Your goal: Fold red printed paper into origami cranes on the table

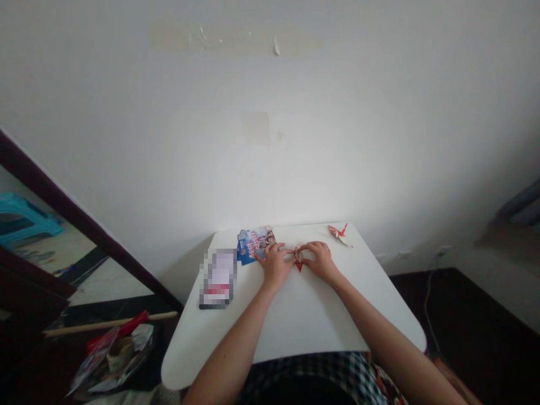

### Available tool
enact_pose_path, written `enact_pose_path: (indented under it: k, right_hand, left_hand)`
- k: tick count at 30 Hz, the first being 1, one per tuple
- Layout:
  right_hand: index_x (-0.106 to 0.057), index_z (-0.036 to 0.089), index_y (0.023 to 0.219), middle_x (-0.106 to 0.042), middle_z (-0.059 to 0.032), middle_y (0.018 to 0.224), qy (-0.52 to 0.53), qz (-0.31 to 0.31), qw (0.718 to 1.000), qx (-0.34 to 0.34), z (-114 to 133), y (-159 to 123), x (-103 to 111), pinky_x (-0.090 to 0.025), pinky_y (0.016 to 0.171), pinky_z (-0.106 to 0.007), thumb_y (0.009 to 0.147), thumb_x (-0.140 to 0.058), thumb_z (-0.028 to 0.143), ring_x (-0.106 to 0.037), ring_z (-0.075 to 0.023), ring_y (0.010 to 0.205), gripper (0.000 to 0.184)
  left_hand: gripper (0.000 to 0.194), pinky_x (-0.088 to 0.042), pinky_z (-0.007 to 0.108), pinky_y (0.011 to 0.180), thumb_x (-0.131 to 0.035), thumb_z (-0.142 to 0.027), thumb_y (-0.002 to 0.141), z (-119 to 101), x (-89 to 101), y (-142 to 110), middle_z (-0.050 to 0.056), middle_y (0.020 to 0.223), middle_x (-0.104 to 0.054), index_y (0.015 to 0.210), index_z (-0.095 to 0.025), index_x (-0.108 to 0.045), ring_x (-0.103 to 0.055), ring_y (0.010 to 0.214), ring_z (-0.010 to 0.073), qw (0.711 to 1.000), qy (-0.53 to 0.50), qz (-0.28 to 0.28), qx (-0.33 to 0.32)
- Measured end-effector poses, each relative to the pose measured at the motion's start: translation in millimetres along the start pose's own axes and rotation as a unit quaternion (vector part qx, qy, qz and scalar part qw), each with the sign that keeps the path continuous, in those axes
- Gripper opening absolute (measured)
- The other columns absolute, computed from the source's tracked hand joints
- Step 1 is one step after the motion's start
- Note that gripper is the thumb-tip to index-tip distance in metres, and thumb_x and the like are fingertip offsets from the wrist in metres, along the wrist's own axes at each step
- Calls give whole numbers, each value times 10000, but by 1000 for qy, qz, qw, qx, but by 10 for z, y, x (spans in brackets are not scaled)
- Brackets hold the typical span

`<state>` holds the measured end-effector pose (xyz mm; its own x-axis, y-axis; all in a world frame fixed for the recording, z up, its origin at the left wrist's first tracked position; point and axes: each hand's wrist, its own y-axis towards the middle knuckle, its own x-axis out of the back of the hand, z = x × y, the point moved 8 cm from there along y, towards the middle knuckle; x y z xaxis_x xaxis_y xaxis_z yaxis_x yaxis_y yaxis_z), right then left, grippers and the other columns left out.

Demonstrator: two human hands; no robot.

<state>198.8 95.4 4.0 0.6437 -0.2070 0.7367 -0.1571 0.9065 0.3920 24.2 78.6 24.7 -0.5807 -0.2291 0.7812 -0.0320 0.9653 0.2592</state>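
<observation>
On the white table (pixel 295 315) both hands meet over a small red and white folded paper (pixel 298 260). My left hand (pixel 275 263) pinches its left side with the fingers curled. Pressed against the paper's right side, my right hand (pixel 319 260) has its fingers bent together on it. A red tip of the paper pokes out below between the two hands. A finished folded paper crane (pixel 340 234) in red and white lies at the table's far right corner, apart from my right hand.
A blue printed leaflet (pixel 253 244) lies just left of my left hand. A blurred flat rectangular object (pixel 219 278) sits near the table's left edge. The table stands against a white wall. A wooden stick and a plastic bag (pixel 113 351) lie on the floor at left.
</observation>
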Motion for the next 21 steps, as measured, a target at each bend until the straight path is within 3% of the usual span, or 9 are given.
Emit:
enact_pose_path:
  k: [4,8,13,21]
  right_hand:
    - [-750,328,1072,-703,-43,1137,-3,7,1000,-7,-3,12,1,-405,1021,-429,756,-813,237,-561,-269,1149,335]
    - [-751,322,1065,-700,-41,1157,3,12,1000,-11,0,12,-5,-400,1037,-437,753,-812,232,-557,-274,1165,331]
    - [-730,308,1190,-691,-68,1177,-2,-4,1000,-23,-52,-6,-12,-416,1047,-433,755,-820,243,-550,-278,1190,449]
    - [-792,320,1037,-651,-70,1229,-5,-17,1000,-8,-70,-21,-30,-429,1063,-463,782,-807,289,-561,-290,1197,258]
  left_hand:
    - [302,-35,779,1172,-799,-318,800,23,-24,11,52,1391,-653,1097,-371,-776,-430,1394,335,1000,6,7,-1]
    - [261,-28,792,1164,-795,-338,802,49,-55,23,30,1397,-646,1056,-394,-784,-421,1405,346,1000,12,23,4]
    - [257,-42,785,1171,-800,-312,786,44,-32,26,11,1375,-656,1026,-405,-783,-445,1387,332,1000,6,15,9]
    - [276,-49,789,1173,-803,-297,783,35,-27,21,9,1379,-658,1034,-409,-779,-445,1393,336,1000,-6,16,1]
